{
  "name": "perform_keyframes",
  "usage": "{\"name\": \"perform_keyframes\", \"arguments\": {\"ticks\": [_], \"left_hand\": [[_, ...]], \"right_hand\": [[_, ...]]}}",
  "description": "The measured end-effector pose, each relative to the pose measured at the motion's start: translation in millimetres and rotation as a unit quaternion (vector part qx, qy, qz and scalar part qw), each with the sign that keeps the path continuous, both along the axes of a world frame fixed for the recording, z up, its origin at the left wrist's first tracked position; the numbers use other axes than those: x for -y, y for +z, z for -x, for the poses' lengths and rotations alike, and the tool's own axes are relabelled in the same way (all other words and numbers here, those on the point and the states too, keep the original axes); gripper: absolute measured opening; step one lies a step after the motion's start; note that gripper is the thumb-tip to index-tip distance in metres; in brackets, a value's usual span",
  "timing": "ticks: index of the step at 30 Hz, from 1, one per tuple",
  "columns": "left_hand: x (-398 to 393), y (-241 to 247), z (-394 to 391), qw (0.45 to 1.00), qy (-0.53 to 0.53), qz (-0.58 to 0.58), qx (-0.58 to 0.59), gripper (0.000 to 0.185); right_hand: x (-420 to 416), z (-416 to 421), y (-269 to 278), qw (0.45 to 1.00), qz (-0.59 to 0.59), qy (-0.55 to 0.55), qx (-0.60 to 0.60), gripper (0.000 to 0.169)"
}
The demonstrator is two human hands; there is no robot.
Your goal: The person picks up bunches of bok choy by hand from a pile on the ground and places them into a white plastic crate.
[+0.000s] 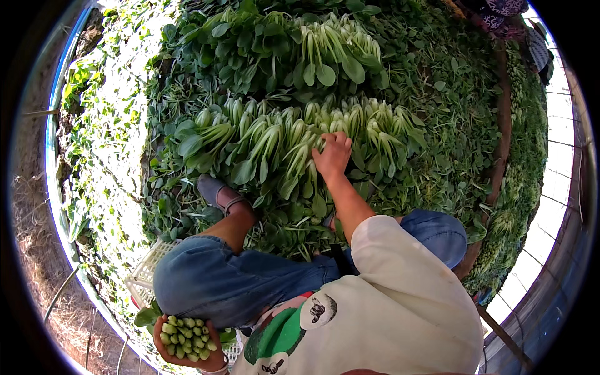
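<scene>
At the lower left, my left hand is wrapped around a bunch of bok choy, its pale cut stem ends facing up. Some of that bunch's leaves show beside my fingers. My right hand reaches forward to a row of cut bok choy on the ground before me. Its fingers curl over the pale stem bases in the row's middle; whether they grip a plant is hidden. The row's leaves point towards me. Farther ahead lies another pile of bok choy, stems uppermost.
A white plastic crate stands beside my left knee. My shoe rests among loose leaves near the row. A brown strip runs along the right, with more greens beyond it. Part of a person in patterned clothing shows at upper right.
</scene>
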State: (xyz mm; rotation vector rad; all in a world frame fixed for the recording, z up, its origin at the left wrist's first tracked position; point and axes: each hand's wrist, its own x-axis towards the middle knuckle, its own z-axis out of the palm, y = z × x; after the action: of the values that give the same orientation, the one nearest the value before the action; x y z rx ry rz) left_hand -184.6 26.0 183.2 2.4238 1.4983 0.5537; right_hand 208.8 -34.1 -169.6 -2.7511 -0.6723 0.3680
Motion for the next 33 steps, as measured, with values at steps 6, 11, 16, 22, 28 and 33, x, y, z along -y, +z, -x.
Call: {"name": "perform_keyframes", "arguments": {"ticks": [6, 11, 16, 22, 28, 33], "left_hand": [[-6, -1, 0, 0.999, -0.029, 0.001, 0.029, 0.099], [-7, 0, 1, 0.999, -0.035, -0.001, 0.035, 0.098], [-5, -2, 2, 0.999, -0.035, 0.007, 0.037, 0.098], [-9, 1, 0, 0.998, -0.043, 0.011, 0.047, 0.098], [-5, 1, -1, 0.998, -0.028, 0.023, 0.043, 0.097], [-4, -2, -1, 0.997, -0.001, 0.019, 0.069, 0.099]], "right_hand": [[28, -10, 25, 0.930, -0.313, -0.044, -0.189, 0.039], [32, -47, 76, 0.690, -0.619, -0.161, -0.339, 0.037], [33, -95, 71, 0.835, -0.252, -0.120, -0.474, 0.023], [1, -56, 5, 0.946, 0.079, 0.314, 0.022, 0.022], [-28, -57, 0, 0.832, 0.374, 0.409, -0.021, 0.028], [-3, -87, 35, 0.895, 0.086, 0.436, -0.039, 0.022]]}}
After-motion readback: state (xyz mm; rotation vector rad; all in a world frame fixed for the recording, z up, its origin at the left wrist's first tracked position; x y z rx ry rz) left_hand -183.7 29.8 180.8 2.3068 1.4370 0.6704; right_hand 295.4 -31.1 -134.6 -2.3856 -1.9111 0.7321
